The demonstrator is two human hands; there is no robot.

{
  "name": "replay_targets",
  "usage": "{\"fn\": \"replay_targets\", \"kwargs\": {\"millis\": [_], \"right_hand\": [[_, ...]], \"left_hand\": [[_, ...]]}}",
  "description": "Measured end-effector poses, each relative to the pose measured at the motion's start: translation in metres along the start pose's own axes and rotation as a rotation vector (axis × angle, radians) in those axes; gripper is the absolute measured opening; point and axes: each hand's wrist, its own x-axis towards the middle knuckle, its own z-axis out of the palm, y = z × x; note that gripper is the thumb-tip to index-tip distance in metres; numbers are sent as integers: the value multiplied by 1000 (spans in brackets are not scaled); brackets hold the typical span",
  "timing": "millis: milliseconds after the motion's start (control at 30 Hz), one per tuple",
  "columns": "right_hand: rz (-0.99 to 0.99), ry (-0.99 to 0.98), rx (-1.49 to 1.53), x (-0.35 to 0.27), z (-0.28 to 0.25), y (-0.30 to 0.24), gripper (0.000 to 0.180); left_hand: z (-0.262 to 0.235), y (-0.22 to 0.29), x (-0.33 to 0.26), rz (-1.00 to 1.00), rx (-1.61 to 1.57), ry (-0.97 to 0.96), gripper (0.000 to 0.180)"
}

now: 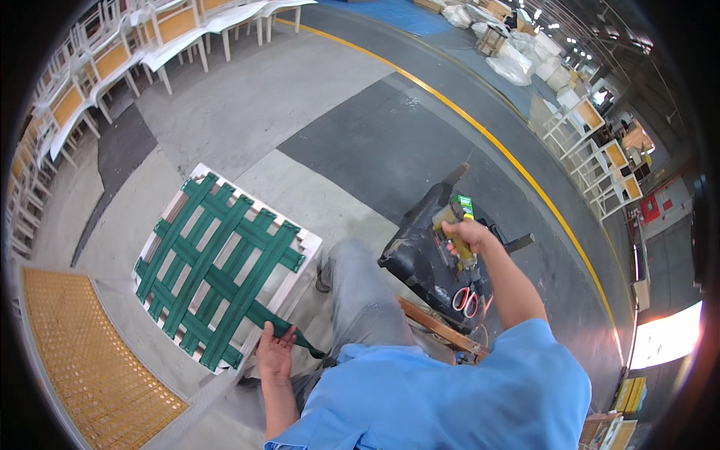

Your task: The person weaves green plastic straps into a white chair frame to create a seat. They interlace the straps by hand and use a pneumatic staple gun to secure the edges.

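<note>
Webbing, green and woven, crosses one white square seat frame that rests tilted on the concrete floor by the person's knee; I count roughly four straps one way and four the other, though the fisheye bend makes the tally unsure. One loose strap end trails off the frame's near corner. The left hand lies on that loose end, fingers spread and flat rather than curled, pressing it down more than clasping it. The right hand is closed around one staple gun with a yellowish body and a green top, held over a black padded seat. One pair of red-handled scissors lies on that seat, near the right forearm. One orange cane-mesh panel lies flat on the floor to the left of the frame. White chair frames with tan panels stand in two groups: a long stacked row far left, and a smaller stack far right, past one yellow floor line.
</note>
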Motion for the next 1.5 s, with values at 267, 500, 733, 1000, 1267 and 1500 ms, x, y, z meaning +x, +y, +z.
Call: {"fn": "replay_targets", "kwargs": {"millis": [267, 500, 733, 1000, 1267, 1500], "right_hand": [[126, -178, 332, 87, -2, 92, 42], [-248, 388, -1097, 84, 4, 72, 35], [-825, -351, -594, 8, 230, 10, 33], [-667, -945, -1114, 4, 398, 35, 50], [-676, -833, -1532, 46, 431, 79, 40], [-1162, -490, -1591, 116, 448, 104, 40]], "left_hand": [[2, 9, -12, 42, -10, 19, 41], [2, -12, -23, 136, 384, 54, 30], [11, -79, -49, -23, 548, 34, 34], [26, -52, -40, 63, 1157, 155, 27], [42, 23, -62, 1298, 1655, 526, 46], [56, 76, -30, 808, 2093, 162, 74]]}}
